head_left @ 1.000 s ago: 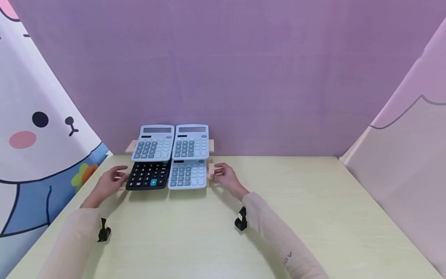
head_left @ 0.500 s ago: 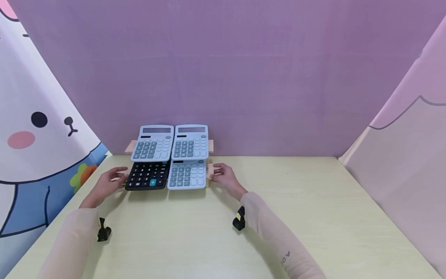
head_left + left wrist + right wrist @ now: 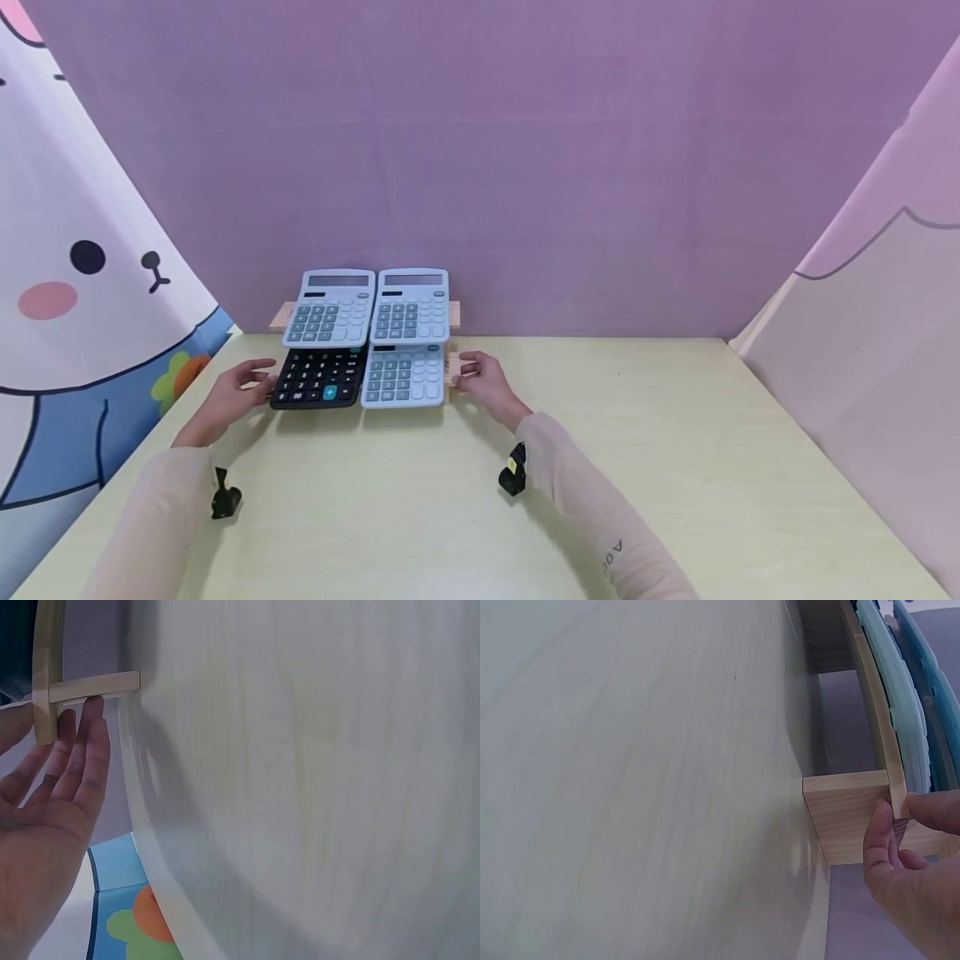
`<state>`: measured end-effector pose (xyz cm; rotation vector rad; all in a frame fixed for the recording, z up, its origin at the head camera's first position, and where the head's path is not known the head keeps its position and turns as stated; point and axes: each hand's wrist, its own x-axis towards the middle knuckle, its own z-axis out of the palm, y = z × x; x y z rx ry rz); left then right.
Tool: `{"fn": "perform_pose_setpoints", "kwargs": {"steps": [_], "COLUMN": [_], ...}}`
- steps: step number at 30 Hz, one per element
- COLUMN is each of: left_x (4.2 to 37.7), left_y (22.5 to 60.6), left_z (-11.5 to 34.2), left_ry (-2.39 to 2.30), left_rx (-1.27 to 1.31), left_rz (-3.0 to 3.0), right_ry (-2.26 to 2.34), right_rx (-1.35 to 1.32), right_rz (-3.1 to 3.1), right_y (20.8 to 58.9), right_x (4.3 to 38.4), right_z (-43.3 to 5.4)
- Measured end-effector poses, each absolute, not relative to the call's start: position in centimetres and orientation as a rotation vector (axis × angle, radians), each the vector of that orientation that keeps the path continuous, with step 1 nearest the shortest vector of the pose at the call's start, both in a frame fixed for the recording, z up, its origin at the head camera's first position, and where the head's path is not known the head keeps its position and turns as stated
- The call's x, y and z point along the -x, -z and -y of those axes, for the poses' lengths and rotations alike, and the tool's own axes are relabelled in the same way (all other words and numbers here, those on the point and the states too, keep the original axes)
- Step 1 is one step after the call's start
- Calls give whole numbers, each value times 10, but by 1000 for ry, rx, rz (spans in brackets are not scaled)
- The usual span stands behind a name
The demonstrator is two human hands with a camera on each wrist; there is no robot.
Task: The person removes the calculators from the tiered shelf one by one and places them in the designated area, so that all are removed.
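Observation:
A wooden rack (image 3: 454, 314) with two tiers stands at the table's back left, carrying calculators. Two light blue calculators, a left one (image 3: 330, 310) and a right one (image 3: 412, 308), lie on the upper tier. Below are a black calculator (image 3: 318, 380) and another light blue calculator (image 3: 403, 380). My left hand (image 3: 231, 395) grips the rack's left end; in the left wrist view, its thumb and fingers lie either side of a wooden board (image 3: 46, 712). My right hand (image 3: 491, 388) pinches the lower board's right end (image 3: 889, 761) between thumb and fingers.
The pale wooden table (image 3: 637, 467) stretches in front and to the right. A purple cloth (image 3: 525, 167) hangs behind the rack. On the left hangs a cartoon-printed cloth (image 3: 97, 350), and a pinkish one (image 3: 885, 350) hangs on the right.

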<state>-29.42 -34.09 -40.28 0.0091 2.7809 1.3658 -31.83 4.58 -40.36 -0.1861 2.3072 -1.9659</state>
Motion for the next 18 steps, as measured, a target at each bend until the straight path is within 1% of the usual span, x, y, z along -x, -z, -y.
{"fn": "perform_pose_setpoints", "kwargs": {"steps": [18], "left_x": [296], "left_y": [404], "left_z": [343], "left_ry": [-1400], "left_rx": [-14], "left_rz": [-2744], "right_ry": [1979], "right_rx": [172], "right_rz": [-2289], "right_y": [401], "right_x": [318], "right_z": [-45]}}
